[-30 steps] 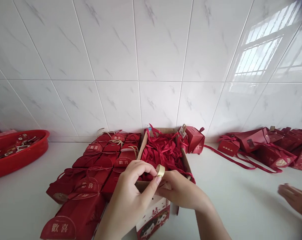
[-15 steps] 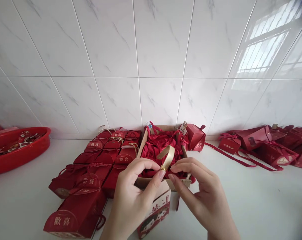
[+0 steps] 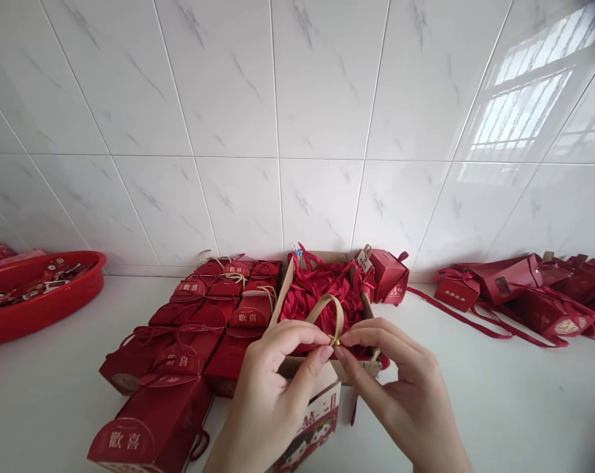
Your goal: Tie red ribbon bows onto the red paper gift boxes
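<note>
A gold ribbon strap [image 3: 335, 307] stands up as an arched loop in front of me. Its lower end, with a small shiny gold fastener [image 3: 336, 341], lies between the fingertips of my two hands. My left hand [image 3: 290, 384] pinches the strap from the left. My right hand [image 3: 396, 384] pinches at the fastener from the right, fingertips nearly touching the left ones. Below, partly behind my left hand, is a printed gift box [image 3: 321, 417] with cartoon figures and an open top. Whether the strap joins that box is hidden.
Several red candy boxes [image 3: 179, 358] are grouped at the left. A cardboard box [image 3: 281, 295] holds crumpled red ribbons [image 3: 317, 282]. At far left is a red basin [image 3: 65, 295]; behind right stands a red box [image 3: 390, 276]. More red boxes [image 3: 509, 282] and loose ribbons lie right, along the tiled wall.
My right fingers have moved left and closed at the fastener. The strap has gone from a loose curl to an arched loop. The view has shifted slightly.
</note>
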The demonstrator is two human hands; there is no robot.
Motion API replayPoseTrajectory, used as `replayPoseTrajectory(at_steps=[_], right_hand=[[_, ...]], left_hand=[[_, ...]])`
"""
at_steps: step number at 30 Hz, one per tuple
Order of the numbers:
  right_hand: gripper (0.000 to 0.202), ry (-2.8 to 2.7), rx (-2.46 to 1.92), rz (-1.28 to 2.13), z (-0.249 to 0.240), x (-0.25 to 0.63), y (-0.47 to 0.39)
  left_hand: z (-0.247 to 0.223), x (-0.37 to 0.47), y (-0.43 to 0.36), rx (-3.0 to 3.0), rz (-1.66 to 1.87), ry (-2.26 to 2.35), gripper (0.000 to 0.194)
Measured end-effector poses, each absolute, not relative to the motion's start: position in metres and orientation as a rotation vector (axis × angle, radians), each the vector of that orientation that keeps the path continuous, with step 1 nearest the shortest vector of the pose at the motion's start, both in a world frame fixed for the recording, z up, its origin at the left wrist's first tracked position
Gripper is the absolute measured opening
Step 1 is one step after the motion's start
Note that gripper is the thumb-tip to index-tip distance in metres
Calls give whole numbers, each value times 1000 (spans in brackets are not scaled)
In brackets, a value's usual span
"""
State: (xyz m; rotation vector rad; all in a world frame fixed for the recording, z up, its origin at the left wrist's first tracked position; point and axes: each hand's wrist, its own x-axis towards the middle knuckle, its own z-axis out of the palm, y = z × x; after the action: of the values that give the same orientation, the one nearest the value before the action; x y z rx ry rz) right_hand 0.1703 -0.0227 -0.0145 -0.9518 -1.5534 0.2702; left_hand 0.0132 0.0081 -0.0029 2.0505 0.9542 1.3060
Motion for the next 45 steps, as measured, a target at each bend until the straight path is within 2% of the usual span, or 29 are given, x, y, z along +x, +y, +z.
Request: replayPoseTrajectory(at_steps=[10, 27, 33, 38, 45], right_hand=[[8, -1542, -970, 78, -12, 164, -15], [7, -1487, -974, 98, -19, 161, -11], [6, -1395, -990, 280, -28, 161, -12], [5, -1257, -1075, 639, -27, 163, -12], [8, -1166, -856, 1005, -22, 171, -10]], left_hand=[[-3, 14, 11, 2227, 1391, 1000, 7], [-6, 23, 10, 2416, 1670, 1035, 9], [-7, 24, 9, 2435, 1699, 1000, 11], [-8, 24, 14, 2457, 1705, 993, 12], [-9, 19, 17, 2445, 1716, 1029, 13]])
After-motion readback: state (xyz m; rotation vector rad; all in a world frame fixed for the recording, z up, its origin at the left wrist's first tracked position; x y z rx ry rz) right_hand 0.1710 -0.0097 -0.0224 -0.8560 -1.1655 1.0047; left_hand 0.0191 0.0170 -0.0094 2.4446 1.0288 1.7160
